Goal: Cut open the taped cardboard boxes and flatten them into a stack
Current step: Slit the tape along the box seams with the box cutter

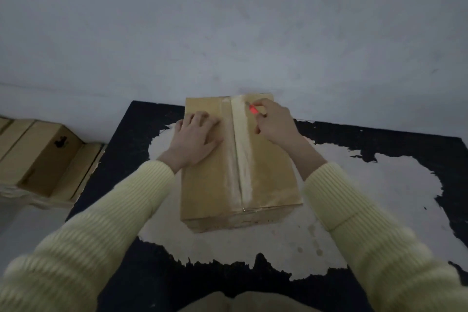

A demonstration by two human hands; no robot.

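Okay, status from my end: I count one taped cardboard box (215,185), closed, directly under both hands, long side running away from the camera. The left hand (196,138) lies flat on the lid just left of the seam, fingers straight and spread, pressing down, holding nothing. The right hand (274,120) is across the seam near the far end, fingers curled round one small red cutter (252,109). The cutter tip sits at the tape strip (241,159), close to the far edge; I can't tell if the blade is in the tape, too small. One tape strip, running the whole lid between the two hands. The box rests on a black surface (152,286) with one large pale worn patch (354,210) spreading below and right of the right wrist. Well off to the left of the left hand are more cardboard boxes (38,157): at least two, exact count unclear, one with a dark mark. Two pale yellow ribbed sleeves (141,200).
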